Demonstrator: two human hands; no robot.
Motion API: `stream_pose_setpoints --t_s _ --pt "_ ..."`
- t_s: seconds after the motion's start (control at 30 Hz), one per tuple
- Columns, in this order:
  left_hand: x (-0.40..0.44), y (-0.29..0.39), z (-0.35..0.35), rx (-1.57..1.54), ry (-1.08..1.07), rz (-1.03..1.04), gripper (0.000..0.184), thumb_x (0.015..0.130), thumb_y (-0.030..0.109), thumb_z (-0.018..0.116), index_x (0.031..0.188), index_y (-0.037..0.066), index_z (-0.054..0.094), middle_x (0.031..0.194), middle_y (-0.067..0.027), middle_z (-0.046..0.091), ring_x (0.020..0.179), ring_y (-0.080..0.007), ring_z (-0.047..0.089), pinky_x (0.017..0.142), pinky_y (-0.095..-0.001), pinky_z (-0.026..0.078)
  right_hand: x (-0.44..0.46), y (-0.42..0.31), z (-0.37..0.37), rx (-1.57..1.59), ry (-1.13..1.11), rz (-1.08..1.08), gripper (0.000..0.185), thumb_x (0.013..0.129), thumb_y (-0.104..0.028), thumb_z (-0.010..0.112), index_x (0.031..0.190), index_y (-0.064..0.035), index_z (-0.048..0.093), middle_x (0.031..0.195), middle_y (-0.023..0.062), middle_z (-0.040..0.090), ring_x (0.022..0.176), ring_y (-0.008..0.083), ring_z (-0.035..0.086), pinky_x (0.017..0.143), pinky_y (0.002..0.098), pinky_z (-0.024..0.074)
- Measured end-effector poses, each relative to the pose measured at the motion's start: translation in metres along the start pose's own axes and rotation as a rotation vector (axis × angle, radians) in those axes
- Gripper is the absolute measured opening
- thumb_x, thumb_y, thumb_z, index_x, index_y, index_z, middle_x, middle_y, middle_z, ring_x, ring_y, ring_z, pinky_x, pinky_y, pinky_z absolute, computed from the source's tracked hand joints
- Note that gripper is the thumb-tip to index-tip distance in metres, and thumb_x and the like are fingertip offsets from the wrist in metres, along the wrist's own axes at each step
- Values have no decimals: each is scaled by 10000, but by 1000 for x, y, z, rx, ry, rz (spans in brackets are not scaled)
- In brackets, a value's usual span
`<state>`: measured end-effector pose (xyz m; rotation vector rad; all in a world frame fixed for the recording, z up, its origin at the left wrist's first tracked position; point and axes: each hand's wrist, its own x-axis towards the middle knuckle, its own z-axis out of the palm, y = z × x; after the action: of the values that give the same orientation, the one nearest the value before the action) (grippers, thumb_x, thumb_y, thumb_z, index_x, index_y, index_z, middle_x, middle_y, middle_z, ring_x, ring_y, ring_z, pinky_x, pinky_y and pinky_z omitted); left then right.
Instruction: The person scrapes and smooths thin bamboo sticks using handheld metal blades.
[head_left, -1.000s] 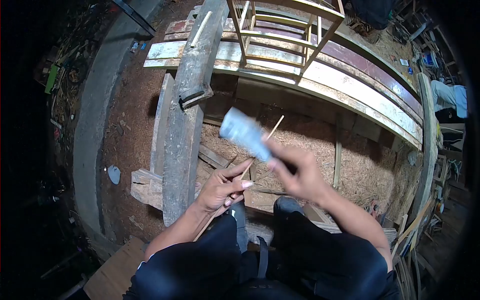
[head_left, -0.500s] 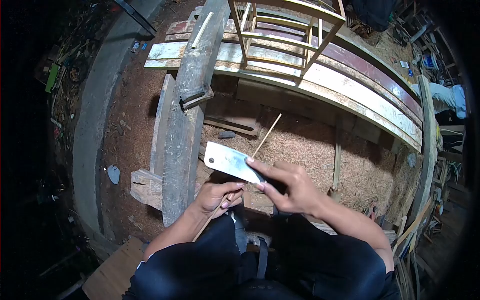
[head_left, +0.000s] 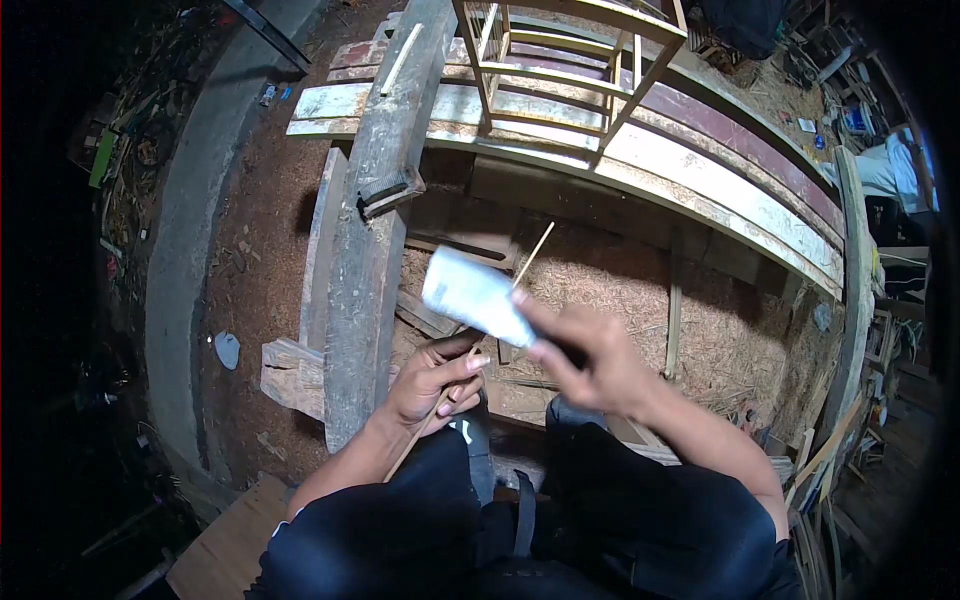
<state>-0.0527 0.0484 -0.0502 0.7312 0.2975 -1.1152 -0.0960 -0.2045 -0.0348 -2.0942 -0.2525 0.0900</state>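
Observation:
A cleaver (head_left: 472,290) with a broad shiny blade is gripped by its dark handle in my right hand (head_left: 595,355). The blade is blurred by motion and points up and to the left. My left hand (head_left: 438,388) is closed round a thin wooden stick (head_left: 536,252). The stick runs slantwise from my left thigh, through the fingers, to a far tip beyond the cleaver. Its middle part is hidden behind the blade, and I cannot tell whether the blade touches it.
A heavy grey beam (head_left: 360,260) with a metal-and-wood block (head_left: 390,195) on it lies at left. Across the back, white and red planks (head_left: 720,190) carry a wooden frame (head_left: 560,75). Shavings (head_left: 620,300) cover the ground. A person in light clothing (head_left: 895,170) is at far right.
My right hand has lifted the cleaver slightly up and away from my left hand. The stick's far tip has shifted a little left. My left hand is nearly still.

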Motion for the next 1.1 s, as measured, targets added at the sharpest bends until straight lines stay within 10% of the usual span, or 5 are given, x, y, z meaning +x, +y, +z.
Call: stream_pose_setpoints --t_s 0.17,0.33,0.43,0.57,1.1 --pt "1 2 18 -69 -6 39 257 1017 87 569 1260 11 604 632 4 476 467 -55 399 440 -204 299 15 26 1 64 343 18 514 915 -238 708 1417 -186 608 715 159 632 594 278 637 625 383 546" --pt "1 -6 -2 -61 62 18 274 1015 108 577 1272 14 598 622 7 489 457 -57 403 432 -205 294 -4 -7 12 -27 -137 36 530 919 -238 696 1433 -177 586 754 162 660 618 271 652 671 410 572" --pt "2 2 20 2 73 65 415 1017 89 572 1424 26 523 617 25 459 458 -46 390 431 -197 301 13 17 8 234 215 92 512 909 -204 700 1405 -122 607 801 193 685 656 282 673 702 430 575" --pt "1 -9 -8 -27 95 17 358 1017 86 569 1370 24 564 612 20 463 451 -50 387 427 -199 295 -4 -6 13 46 -78 -20 493 924 -233 679 1404 -141 614 776 192 678 632 311 661 685 442 568" --pt "10 0 4 -1 46 -6 78 1008 100 582 1032 29 606 626 26 455 440 -47 363 440 -205 271 1 1 11 -45 22 22 553 882 -265 750 1416 -247 608 630 131 543 518 275 549 504 412 455"
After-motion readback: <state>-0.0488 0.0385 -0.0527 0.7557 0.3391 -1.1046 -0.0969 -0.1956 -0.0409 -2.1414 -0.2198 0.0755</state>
